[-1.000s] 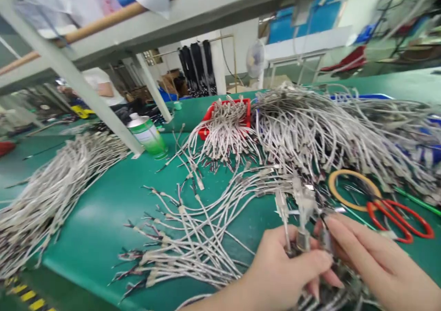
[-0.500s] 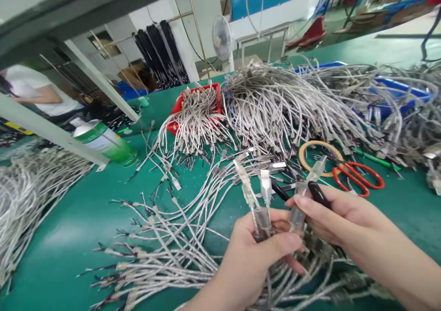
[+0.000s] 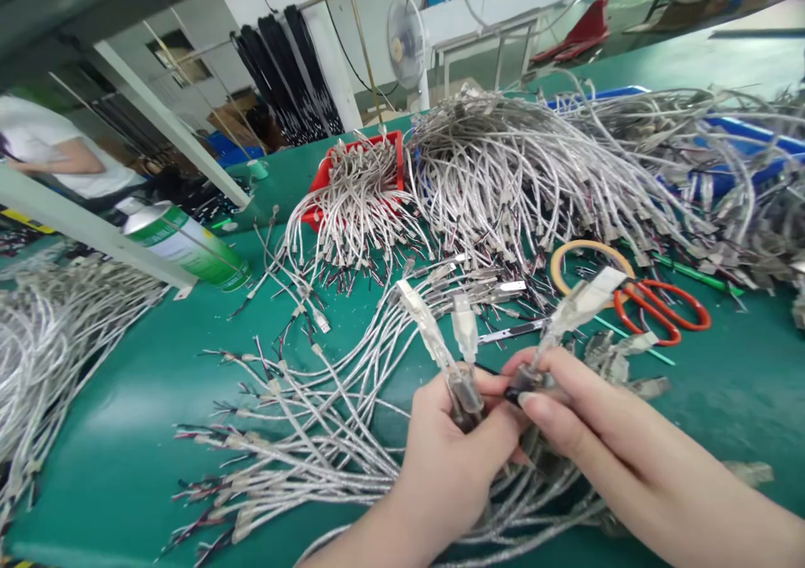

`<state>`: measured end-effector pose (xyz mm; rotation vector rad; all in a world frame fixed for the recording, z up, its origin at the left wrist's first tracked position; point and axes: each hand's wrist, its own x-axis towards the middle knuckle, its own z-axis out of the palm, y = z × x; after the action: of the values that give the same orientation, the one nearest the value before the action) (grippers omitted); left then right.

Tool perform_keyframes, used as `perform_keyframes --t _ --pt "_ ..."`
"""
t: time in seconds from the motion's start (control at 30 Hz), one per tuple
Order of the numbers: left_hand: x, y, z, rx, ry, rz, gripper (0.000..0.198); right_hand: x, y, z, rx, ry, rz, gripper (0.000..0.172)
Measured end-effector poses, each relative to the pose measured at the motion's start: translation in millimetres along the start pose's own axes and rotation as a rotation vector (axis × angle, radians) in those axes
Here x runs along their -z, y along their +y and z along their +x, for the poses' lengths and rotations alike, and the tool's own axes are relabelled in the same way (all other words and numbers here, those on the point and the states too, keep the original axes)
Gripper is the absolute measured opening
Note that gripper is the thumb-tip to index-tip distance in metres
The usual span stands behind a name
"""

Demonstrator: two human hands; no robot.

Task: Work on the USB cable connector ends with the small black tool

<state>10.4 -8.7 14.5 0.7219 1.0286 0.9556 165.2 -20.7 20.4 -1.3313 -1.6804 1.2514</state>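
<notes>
A small bunch of clear-plastic plug connectors on silver-braided cable ends (image 3: 462, 358) is gripped in the left hand (image 3: 456, 459), the fist closed around the cable bodies so that the plug tips stand up and fan out above the thumb, presumably so that each tip can be seen and reached separately. One more clear plug connector (image 3: 582, 299) is pinched between thumb and forefinger of the right hand (image 3: 591, 421), tilted up and away from the bunch; a small dark part sits at the fingertips, too small to identify. The two hands meet just in front of the red-handled scissors (image 3: 660, 312), which are taken here as the landmark.

Touching the scissors on their left, a tan ring of tape (image 3: 588, 253) lies flat on the green tabletop (image 3: 126, 400), both kept within easy reach of the right hand. Behind the scissors a large heap of silver-braided cables (image 3: 521, 174) is piled, spilling over a blue tray (image 3: 742, 144). Well to the left of the scissors a red plastic bin (image 3: 386, 144) holds more cables, and farther left a green-and-white spray can (image 3: 182, 245) lies on its side against a grey frame post (image 3: 169, 127). Loose cables with stripped ends (image 3: 302, 442) are spread left of the hands, and another bundle (image 3: 56, 333) lies at the far left edge. A person in a white shirt (image 3: 44, 144) is seen beyond the post.
</notes>
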Motion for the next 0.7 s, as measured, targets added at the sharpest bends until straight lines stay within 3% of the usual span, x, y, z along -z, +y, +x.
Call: perform_keyframes --t 0.13,0.23,0.33,0.47,0.53,0.63,0.7 --pt "1.7 2.9 -0.3 0.008 -0.063 0.042 0.022 8.2 3.8 4.3 0.024 0.121 -0.068 0.044" --pt "3.1 2.2 0.7 -0.018 -0.027 0.042 0.024 10.6 4.5 4.1 -0.003 0.119 0.003 0.034" --pt "3.2 0.3 1.0 -0.002 -0.048 0.048 0.025 11.1 6.4 6.5 0.062 0.079 0.003 0.027" --pt "4.4 -1.8 1.1 0.035 -0.127 0.018 0.026 17.0 12.0 11.7 0.094 0.111 -0.009 0.043" --pt "6.2 -2.7 2.2 0.02 -0.111 0.009 0.027 18.3 10.7 11.5 0.042 0.034 0.059 0.036" --pt "8.4 -4.1 4.3 -0.013 -0.089 0.007 0.029 14.0 5.6 9.8 0.011 -0.172 0.154 0.041" --pt "8.8 -4.5 5.1 -0.007 -0.079 0.003 0.029 9.6 4.8 10.5 0.021 -0.167 0.184 0.032"
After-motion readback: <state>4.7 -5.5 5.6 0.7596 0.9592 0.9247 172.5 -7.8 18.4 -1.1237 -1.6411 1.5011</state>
